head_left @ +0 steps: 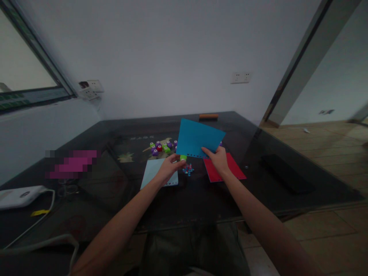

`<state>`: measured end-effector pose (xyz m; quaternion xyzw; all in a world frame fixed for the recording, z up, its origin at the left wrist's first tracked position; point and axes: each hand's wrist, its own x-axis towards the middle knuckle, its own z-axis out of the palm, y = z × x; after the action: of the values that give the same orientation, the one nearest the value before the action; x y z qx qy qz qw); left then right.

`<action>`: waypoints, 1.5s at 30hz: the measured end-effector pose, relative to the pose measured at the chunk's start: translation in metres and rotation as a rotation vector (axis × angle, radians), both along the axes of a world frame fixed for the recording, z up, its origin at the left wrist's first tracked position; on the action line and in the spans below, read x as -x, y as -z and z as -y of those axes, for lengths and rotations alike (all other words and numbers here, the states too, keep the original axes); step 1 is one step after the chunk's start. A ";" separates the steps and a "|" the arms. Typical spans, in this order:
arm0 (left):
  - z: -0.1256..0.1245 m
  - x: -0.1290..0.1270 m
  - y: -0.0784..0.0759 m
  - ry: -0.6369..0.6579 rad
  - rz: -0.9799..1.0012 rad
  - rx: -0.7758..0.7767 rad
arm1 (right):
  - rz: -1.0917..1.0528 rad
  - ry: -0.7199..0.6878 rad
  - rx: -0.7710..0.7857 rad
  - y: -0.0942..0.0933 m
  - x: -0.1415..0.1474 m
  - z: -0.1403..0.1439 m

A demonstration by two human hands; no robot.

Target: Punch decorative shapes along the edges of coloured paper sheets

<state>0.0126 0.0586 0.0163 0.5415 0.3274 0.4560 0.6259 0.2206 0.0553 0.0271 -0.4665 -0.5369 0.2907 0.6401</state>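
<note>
My right hand [219,159] grips a blue sheet of paper [198,136], thumb flat on its near face, and holds it raised above the table. A row of small punched holes runs along its lower edge. At that edge's left end, my left hand [170,165] is closed on a small lime-green craft punch [183,157], mostly hidden by fingers and paper. Below lies a little pile of blue and red paper bits [188,169]. A pale sheet [152,170] is partly under my left hand, and a red sheet [225,168] under my right; both have punched holes.
Several purple, green and red punches [159,148] stand behind the pale sheet. An orange-brown object [208,116] lies at the table's back edge. A dark flat object [287,174] is on the right; a white power strip [23,196] with a cable is on the left.
</note>
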 end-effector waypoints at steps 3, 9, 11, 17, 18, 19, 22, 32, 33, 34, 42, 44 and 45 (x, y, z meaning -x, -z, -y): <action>0.000 0.000 0.000 0.000 0.010 0.009 | 0.038 0.011 -0.020 -0.001 0.001 0.001; 0.000 -0.001 -0.002 -0.022 0.023 0.054 | 0.067 -0.027 -0.021 -0.003 0.003 0.004; 0.000 -0.001 -0.003 -0.030 0.033 0.061 | 0.069 -0.044 -0.015 -0.003 0.003 0.005; -0.001 0.000 -0.001 -0.016 0.049 0.065 | 0.092 -0.060 -0.002 -0.003 0.003 0.006; -0.001 0.000 -0.001 -0.019 0.048 0.068 | 0.100 -0.062 0.001 -0.003 0.003 0.006; -0.001 0.000 -0.001 -0.020 0.048 0.073 | 0.106 -0.065 0.002 -0.003 0.003 0.006; 0.000 -0.001 -0.002 -0.014 0.062 0.087 | 0.120 -0.065 0.001 -0.003 0.003 0.005; -0.003 0.002 0.000 -0.007 0.038 0.066 | 0.131 -0.075 0.012 -0.004 0.003 0.005; -0.003 0.002 0.000 -0.004 0.041 0.064 | 0.131 -0.076 0.015 -0.004 0.003 0.006; -0.003 0.002 0.000 0.000 0.043 0.063 | 0.134 -0.078 0.014 -0.005 0.003 0.006; -0.003 0.002 0.002 -0.004 0.020 0.054 | 0.157 -0.079 0.005 -0.001 0.001 0.003; -0.003 0.003 0.002 -0.002 0.011 0.049 | 0.155 -0.087 0.001 0.000 0.001 0.003; -0.003 0.003 0.001 -0.003 0.006 0.048 | 0.157 -0.086 0.000 0.000 0.000 0.003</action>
<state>0.0097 0.0616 0.0150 0.5245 0.3372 0.4505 0.6389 0.2202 0.0525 0.0271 -0.4643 -0.6048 0.2805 0.5830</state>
